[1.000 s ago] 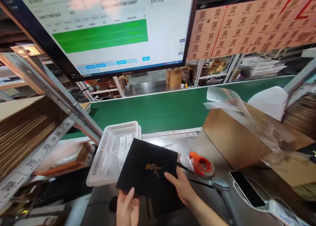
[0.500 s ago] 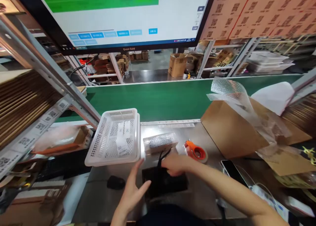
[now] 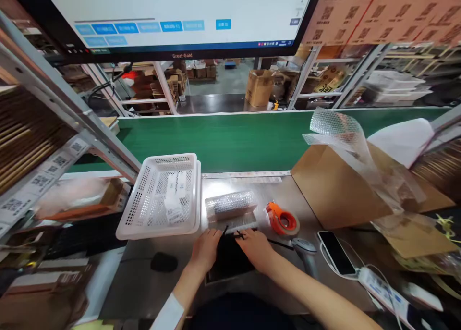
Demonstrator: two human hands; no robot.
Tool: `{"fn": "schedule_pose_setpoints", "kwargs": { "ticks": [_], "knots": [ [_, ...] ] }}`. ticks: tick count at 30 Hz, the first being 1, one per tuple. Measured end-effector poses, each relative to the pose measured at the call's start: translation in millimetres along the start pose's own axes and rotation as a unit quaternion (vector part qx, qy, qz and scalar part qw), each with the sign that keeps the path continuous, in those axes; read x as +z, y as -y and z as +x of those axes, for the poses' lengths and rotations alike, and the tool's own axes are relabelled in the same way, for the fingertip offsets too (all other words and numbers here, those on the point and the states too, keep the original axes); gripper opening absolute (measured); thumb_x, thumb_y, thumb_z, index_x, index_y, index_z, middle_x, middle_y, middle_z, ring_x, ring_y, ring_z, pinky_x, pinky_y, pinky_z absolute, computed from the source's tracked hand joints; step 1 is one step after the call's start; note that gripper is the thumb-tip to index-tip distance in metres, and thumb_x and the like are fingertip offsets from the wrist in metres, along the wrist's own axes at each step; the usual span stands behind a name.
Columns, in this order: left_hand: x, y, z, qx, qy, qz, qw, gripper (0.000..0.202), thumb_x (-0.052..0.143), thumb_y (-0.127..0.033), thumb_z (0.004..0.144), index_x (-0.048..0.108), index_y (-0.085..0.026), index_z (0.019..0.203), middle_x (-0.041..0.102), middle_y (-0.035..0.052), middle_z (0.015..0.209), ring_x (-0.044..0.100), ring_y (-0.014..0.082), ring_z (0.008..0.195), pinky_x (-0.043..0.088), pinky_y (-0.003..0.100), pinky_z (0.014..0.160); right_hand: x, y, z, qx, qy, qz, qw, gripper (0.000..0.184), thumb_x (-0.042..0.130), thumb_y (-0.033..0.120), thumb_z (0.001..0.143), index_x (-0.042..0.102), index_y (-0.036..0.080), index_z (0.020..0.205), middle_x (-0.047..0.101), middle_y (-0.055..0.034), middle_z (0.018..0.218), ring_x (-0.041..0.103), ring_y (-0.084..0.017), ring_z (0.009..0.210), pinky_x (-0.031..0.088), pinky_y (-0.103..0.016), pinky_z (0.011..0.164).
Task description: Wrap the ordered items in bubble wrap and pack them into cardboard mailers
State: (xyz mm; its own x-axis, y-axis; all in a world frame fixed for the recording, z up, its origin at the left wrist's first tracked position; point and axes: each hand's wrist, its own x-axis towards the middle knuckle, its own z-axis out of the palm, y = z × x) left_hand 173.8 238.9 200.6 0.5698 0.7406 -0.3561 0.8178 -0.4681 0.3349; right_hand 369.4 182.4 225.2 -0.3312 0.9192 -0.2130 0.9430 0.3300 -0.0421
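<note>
A dark, flat rectangular item [image 3: 230, 259], perhaps a bag, lies at the front of the metal worktop, with thin black straps at its far edge. My left hand [image 3: 206, 249] grips its far left corner, fingers curled by one strap. On the far right corner, my right hand [image 3: 255, 249] is closed by the other strap. The fingertips are partly hidden, and the item's near end is too dark to read. Just beyond both hands sits a bubble-wrapped package [image 3: 231, 206]. An orange tape dispenser [image 3: 283, 219] is to its right.
A white perforated basket [image 3: 126, 224] holding white labelled boxes [image 3: 175, 195] stands left, near a black mouse [image 3: 164, 262]. Rightward are a barcode scanner [image 3: 304, 252], a phone [image 3: 337, 253] and a large cardboard box [image 3: 324, 186]. A green conveyor [image 3: 216, 140] runs behind, below a monitor [image 3: 180, 37].
My left hand, spread open beside the item before, has come forward onto its left corner. My right hand has moved from its straps to its right corner. The scanner now shows.
</note>
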Motion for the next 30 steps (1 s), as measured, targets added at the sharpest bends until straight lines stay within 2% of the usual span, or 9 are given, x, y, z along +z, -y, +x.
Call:
{"fn": "schedule_pose_setpoints", "kwargs": {
  "ticks": [5, 9, 13, 15, 18, 22, 25, 28, 30],
  "knots": [
    [-2.7, 0, 5, 0.049, 0.025, -0.001, 0.998, 0.054, 0.052, -0.012, 0.096, 0.053, -0.022, 0.150, 0.068, 0.0098, 0.142, 0.062, 0.0268, 0.132, 0.046, 0.040, 0.114, 17, -5, 12, -0.085, 0.001, 0.031, 0.996, 0.016, 0.063, 0.020, 0.100, 0.075, 0.019, 0.110, 0.078, -0.0077, 0.102, 0.071, -0.025, 0.096, 0.053, -0.033, 0.074],
    [-7.4, 2, 13, 0.036, 0.046, 0.006, 0.998, 0.035, 0.050, -0.011, 0.094, 0.070, -0.018, 0.121, 0.077, 0.0130, 0.116, 0.071, 0.0310, 0.114, 0.055, 0.041, 0.095, 17, 1, 18, -0.084, 0.024, 0.062, 0.994, 0.011, 0.069, 0.014, 0.093, 0.078, 0.017, 0.098, 0.080, -0.0086, 0.097, 0.072, -0.023, 0.086, 0.049, -0.031, 0.064],
    [-8.3, 3, 22, 0.045, 0.049, -0.013, 0.998, 0.026, 0.050, -0.017, 0.096, 0.074, -0.022, 0.107, 0.077, 0.0088, 0.113, 0.070, 0.0283, 0.114, 0.053, 0.037, 0.094, -26, -25, 17, -0.036, 0.014, 0.095, 0.995, 0.013, 0.066, 0.020, 0.093, 0.077, 0.021, 0.086, 0.081, -0.0042, 0.096, 0.074, -0.021, 0.085, 0.052, -0.028, 0.068],
    [-6.3, 5, 25, 0.040, 0.049, -0.024, 0.998, 0.025, 0.053, -0.020, 0.095, 0.074, -0.024, 0.107, 0.077, 0.0070, 0.113, 0.071, 0.0270, 0.112, 0.053, 0.035, 0.092, -53, -50, 28, 0.007, -0.016, 0.105, 0.994, 0.023, 0.054, 0.020, 0.099, 0.077, 0.021, 0.099, 0.077, -0.0069, 0.124, 0.073, -0.022, 0.104, 0.056, -0.029, 0.083],
    [-3.5, 5, 28, 0.028, 0.050, -0.026, 0.998, 0.027, 0.057, -0.017, 0.090, 0.074, -0.023, 0.110, 0.076, 0.0087, 0.117, 0.070, 0.0290, 0.114, 0.053, 0.038, 0.094, -72, -81, 62, 0.054, -0.042, 0.091, 0.994, 0.046, 0.050, 0.015, 0.097, 0.060, 0.012, 0.142, 0.049, -0.0199, 0.161, 0.060, -0.033, 0.135, 0.052, -0.042, 0.107],
    [-5.1, 2, 26, 0.025, 0.045, -0.030, 0.998, 0.021, 0.061, -0.022, 0.090, 0.074, -0.021, 0.107, 0.075, 0.0104, 0.117, 0.069, 0.0313, 0.117, 0.054, 0.040, 0.097, -54, -84, 114, 0.019, 0.021, 0.066, 0.997, 0.085, 0.082, 0.007, 0.067, 0.053, 0.006, 0.147, 0.060, -0.0247, 0.149, 0.055, -0.037, 0.140, 0.043, -0.048, 0.118],
    [-6.0, 1, 25, 0.022, 0.042, -0.043, 0.998, 0.020, 0.062, -0.022, 0.090, 0.074, -0.021, 0.106, 0.075, 0.0101, 0.117, 0.069, 0.0314, 0.115, 0.054, 0.040, 0.095, -45, -75, 132, 0.015, 0.048, 0.056, 0.997, 0.069, 0.082, 0.008, 0.066, 0.063, 0.005, 0.132, 0.072, -0.0184, 0.128, 0.067, -0.030, 0.119, 0.049, -0.038, 0.107],
    [-4.3, 3, 28, 0.015, 0.039, -0.065, 0.997, 0.018, 0.062, -0.018, 0.088, 0.075, -0.020, 0.101, 0.075, 0.0108, 0.114, 0.069, 0.0312, 0.114, 0.053, 0.039, 0.093, -69, -77, 119, 0.030, 0.023, 0.057, 0.998, 0.056, 0.074, 0.015, 0.079, 0.060, 0.004, 0.132, 0.071, -0.0164, 0.125, 0.067, -0.028, 0.116, 0.050, -0.033, 0.104],
    [-3.1, 5, 30, 0.015, 0.041, -0.082, 0.996, 0.017, 0.061, -0.017, 0.088, 0.075, -0.020, 0.099, 0.075, 0.0109, 0.113, 0.069, 0.0298, 0.113, 0.053, 0.039, 0.093, -100, -83, 96, 0.044, -0.024, 0.089, 0.995, 0.068, 0.071, 0.022, 0.085, 0.049, 0.004, 0.146, 0.064, -0.0210, 0.138, 0.061, -0.034, 0.127, 0.048, -0.041, 0.110]
  ]
}}
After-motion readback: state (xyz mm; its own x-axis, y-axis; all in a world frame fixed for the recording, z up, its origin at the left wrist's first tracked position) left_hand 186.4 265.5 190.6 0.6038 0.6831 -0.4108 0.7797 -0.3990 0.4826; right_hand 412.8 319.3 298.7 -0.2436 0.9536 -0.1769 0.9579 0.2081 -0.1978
